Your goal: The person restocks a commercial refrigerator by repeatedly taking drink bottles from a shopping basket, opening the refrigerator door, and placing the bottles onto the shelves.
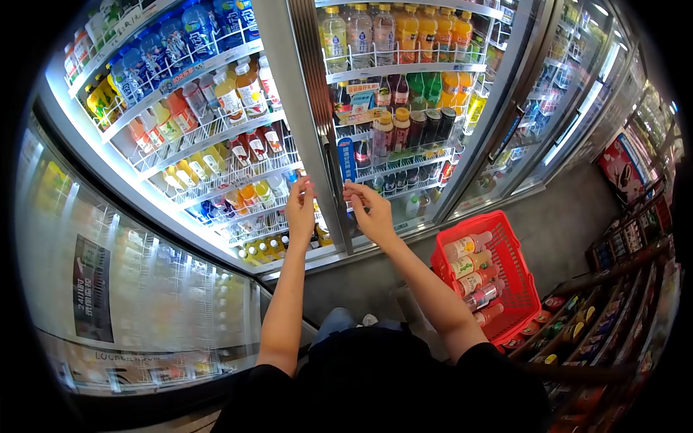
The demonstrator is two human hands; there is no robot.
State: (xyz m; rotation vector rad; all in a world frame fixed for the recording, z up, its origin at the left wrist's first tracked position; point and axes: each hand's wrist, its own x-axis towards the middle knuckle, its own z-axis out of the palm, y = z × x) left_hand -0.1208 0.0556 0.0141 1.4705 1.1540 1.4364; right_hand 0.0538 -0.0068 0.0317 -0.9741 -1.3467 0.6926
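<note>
My left hand [300,208] is raised in front of the cooler's upright door post [310,94], fingers loosely bent and nothing visible in them. Level with it on the right is my right hand [371,213], its fingers curved and apart, with nothing seen between them. It is close to a blue label strip [346,160] by the right-hand glass door's edge. Behind my left hand are lit wire shelves with juice bottles [249,90] and blue-labelled bottles [196,29]. Orange drink bottles [408,32] and dark cans [432,128] stand behind the right-hand door.
A glass cooler door [166,289] stands swung out at the left. To my right is a red basket [516,270] with several bottles [473,265] lying in it. Racks of packaged goods [599,325] line the lower right. More cooler doors [570,94] continue along the right.
</note>
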